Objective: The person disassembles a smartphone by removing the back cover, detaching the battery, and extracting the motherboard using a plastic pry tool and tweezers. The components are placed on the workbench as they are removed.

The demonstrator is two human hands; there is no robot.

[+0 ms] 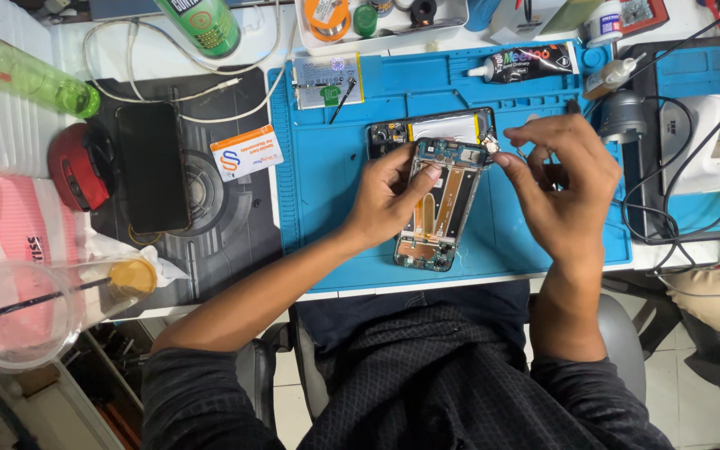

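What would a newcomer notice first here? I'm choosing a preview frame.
The opened phone with its insides bare, lying mid-frame on the bright blue work mat. The left hand steadies it while the right hand pinches a small metal part at its top corner. Left of the mat lies a dark intact phone.

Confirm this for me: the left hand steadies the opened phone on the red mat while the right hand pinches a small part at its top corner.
Not quite. The head view shows the mat is blue, not red. The rest holds: the left hand steadies the opened phone while the right hand pinches a small part at its top corner.
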